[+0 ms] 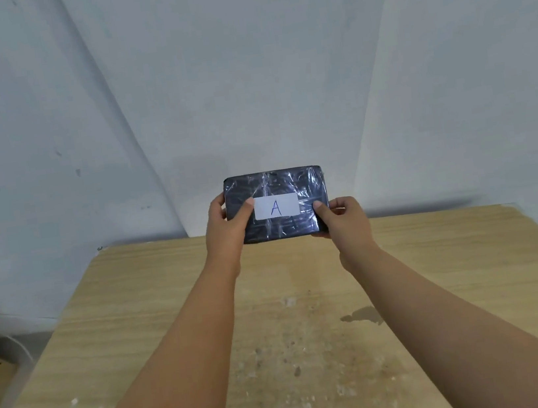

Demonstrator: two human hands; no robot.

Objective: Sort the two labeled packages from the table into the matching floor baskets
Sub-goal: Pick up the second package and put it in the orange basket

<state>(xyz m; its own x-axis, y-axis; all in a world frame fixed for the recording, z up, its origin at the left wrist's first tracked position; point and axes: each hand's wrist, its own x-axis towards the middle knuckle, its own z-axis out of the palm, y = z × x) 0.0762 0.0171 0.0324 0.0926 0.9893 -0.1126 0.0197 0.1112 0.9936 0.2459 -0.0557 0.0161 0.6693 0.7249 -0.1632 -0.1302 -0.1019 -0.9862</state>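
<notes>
Head cam: the package [278,204] is held up off the table [139,325], above its far edge, label [276,206] facing the wearer w/ a blue "A" on white. It's a dark, flat rectangular pkg wrapped in glossy clear film w/ tape seams.

Handling, as a guess: looks fairly light, since fingertips alone carry it level, and stiff enough to keep its shape, no sag between the two holds. Film is wrinkled and shiny, so prob. slick; a squeeze on the short ends or a thumb-on-face pinch beats a loose palm hold. Nothing suggests it's fragile, but contents can't be told. Best hold is at the short ends, keeping the label uncovered.

Left hand [229,225] clamps the pkg's left end: thumb pressed on the front face just beside the label, fingers wrapped behind, hidden. Right hand [340,216] pinches the pkg's lower right corner, thumb on the front, other fingers under/behind. Both grips are closed on the pkg, not spread. Both forearms reach straight out over the table, wrists roughly level, elbows out of shot.

No 2nd pkg or baskets in view; table under the pkg is bare apart from stains. Step in hand seems to be reading the label before taking it to basket A.
</notes>
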